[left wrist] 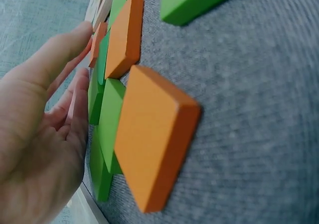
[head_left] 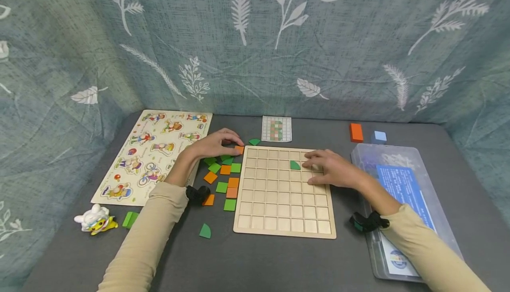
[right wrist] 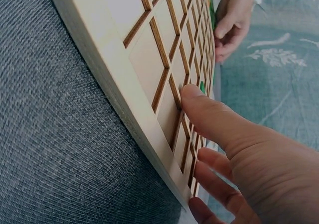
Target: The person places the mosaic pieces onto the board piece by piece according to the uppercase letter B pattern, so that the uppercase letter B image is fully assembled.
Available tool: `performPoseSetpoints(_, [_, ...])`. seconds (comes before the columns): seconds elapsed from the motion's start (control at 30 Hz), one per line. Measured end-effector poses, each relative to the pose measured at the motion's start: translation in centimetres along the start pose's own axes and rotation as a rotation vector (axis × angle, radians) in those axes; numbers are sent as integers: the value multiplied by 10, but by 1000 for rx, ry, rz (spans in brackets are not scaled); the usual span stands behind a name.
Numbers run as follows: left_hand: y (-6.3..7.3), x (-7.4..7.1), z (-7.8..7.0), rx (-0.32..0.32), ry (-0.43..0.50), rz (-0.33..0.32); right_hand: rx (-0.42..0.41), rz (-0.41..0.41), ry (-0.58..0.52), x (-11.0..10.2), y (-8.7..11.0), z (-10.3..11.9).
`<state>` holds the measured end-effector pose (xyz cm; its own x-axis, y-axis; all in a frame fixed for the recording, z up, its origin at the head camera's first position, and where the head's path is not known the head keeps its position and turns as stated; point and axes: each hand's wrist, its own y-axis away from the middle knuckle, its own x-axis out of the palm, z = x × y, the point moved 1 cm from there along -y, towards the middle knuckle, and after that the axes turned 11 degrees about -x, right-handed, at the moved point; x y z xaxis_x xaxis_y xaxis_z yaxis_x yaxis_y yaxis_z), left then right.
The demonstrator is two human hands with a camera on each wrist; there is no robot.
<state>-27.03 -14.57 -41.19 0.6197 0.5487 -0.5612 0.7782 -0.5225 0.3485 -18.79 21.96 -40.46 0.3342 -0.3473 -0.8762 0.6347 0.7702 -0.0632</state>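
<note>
My left hand (head_left: 217, 143) is at the board's upper left corner, its fingertips right at an orange square tile (head_left: 239, 149). In the left wrist view the thumb and fingers reach forward, loosely bent, beside that orange tile (left wrist: 97, 45). My right hand (head_left: 332, 168) spreads over the right side of the wooden grid board (head_left: 284, 236), fingertips and thumb on its cells. A green quarter-round tile (head_left: 295, 165) sits in a cell just left of those fingers. Orange and green square tiles (head_left: 222, 187) lie loose along the board's left edge, some under the left hand.
A small pattern card (head_left: 276, 129) lies behind the board. At left are a picture puzzle board (head_left: 135, 150), a white-and-yellow figurine (head_left: 95, 219) and a green block (head_left: 129, 219). A clear plastic box (head_left: 402, 194), orange block (head_left: 356, 133) and blue cube (head_left: 378, 137) are at right.
</note>
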Motion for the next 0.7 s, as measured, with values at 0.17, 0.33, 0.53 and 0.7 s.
performPoseSetpoints(0.17, [-1,2,-4,-6,-44,-17,9,1,-13,0,1,0])
performPoseSetpoints(0.33, [-1,5,-6,-13,-68,-38,11,8,-18,1,2,-1])
performPoseSetpoints(0.53, [-2,6,-6,-11,-60,-66,-1,8,-10,1,3,-2])
performPoseSetpoints(0.7, [0,4,-4,-22,17,-97,-5,7,-8,-1,1,0])
